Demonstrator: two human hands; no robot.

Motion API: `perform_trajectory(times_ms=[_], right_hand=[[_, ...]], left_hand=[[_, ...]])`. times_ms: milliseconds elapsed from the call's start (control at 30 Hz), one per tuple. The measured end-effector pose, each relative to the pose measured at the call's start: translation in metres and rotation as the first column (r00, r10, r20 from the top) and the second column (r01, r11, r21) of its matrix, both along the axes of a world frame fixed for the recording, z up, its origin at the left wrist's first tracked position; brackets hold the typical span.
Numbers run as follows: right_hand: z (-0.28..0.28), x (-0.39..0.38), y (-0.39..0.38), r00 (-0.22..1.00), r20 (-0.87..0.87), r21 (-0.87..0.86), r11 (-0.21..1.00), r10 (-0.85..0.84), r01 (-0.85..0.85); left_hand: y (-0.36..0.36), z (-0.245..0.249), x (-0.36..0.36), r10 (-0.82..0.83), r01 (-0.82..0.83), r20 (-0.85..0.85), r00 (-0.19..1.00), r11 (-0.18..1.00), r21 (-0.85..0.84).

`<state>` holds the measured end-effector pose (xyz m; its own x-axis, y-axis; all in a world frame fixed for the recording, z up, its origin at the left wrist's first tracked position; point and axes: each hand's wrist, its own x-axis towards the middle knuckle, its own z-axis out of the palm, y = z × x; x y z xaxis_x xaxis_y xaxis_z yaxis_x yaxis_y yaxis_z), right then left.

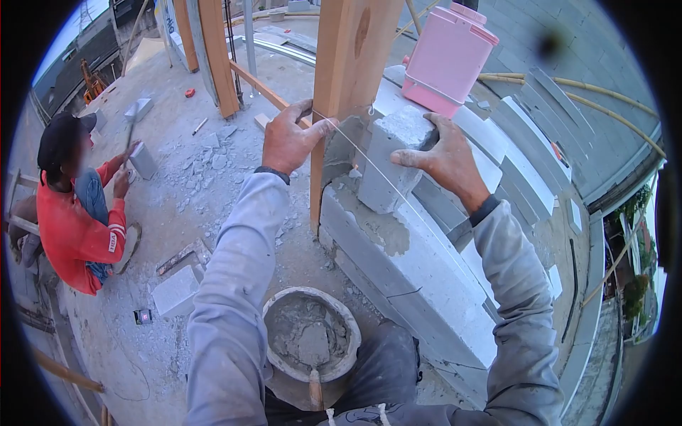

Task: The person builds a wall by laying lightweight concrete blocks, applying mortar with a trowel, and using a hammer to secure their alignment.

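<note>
My left hand (pixel 293 138) is closed at the left edge of an upright wooden post (pixel 359 57), its thumb across the front face beside a thin white string (pixel 387 174). My right hand (pixel 451 156) grips a short light-grey concrete block (pixel 387 167), thumb on its near side and fingers over the far top corner. The block stands upright beside the post, on a low block wall (pixel 426 284) with wet mortar (pixel 387 231) on its top. The string slants down past the block and along the wall. Whether the left fingers also pinch the string cannot be made out.
A mortar bucket (pixel 273 319) with a trowel (pixel 314 348) in it stands between my legs. A pink container (pixel 449 57) sits behind the block. At left, a person in red (pixel 82 220) crouches, handling another block (pixel 143 161). Rubble (pixel 206 160) litters the floor.
</note>
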<state>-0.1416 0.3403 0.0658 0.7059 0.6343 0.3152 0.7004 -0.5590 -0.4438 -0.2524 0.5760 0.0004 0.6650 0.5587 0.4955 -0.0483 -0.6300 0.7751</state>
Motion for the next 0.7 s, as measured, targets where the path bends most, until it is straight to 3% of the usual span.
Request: perform_trajectory(times_ms=[33, 100, 533, 633, 700], right_hand=[[0.0, -0.001, 0.003, 1.0, 0.004, 0.01, 1.0, -0.004, 0.004], [0.001, -0.004, 0.01, 1.0, 0.021, 0.024, 1.0, 0.005, -0.005], [-0.012, -0.016, 0.044, 0.998, -0.02, 0.051, 0.997, 0.063, -0.062], [-0.012, -0.015, 0.045, 0.997, 0.03, 0.043, 0.997, 0.07, -0.071], [-0.011, -0.012, 0.045, 0.995, 0.06, 0.053, 0.996, 0.074, -0.077]], left_hand=[[-0.001, -0.001, 0.002, 0.001, -0.001, 0.005, 1.0, 1.0, 0.003], [-0.004, -0.005, 0.004, -0.056, 0.066, 0.067, 0.996, 0.985, -0.159], [-0.004, -0.013, 0.002, -0.148, 0.174, 0.116, 0.982, 0.946, -0.275], [-0.005, -0.02, 0.007, -0.181, 0.237, 0.197, 0.964, 0.918, -0.317], [-0.006, -0.027, 0.01, -0.276, 0.397, 0.334, 0.901, 0.835, -0.38]])
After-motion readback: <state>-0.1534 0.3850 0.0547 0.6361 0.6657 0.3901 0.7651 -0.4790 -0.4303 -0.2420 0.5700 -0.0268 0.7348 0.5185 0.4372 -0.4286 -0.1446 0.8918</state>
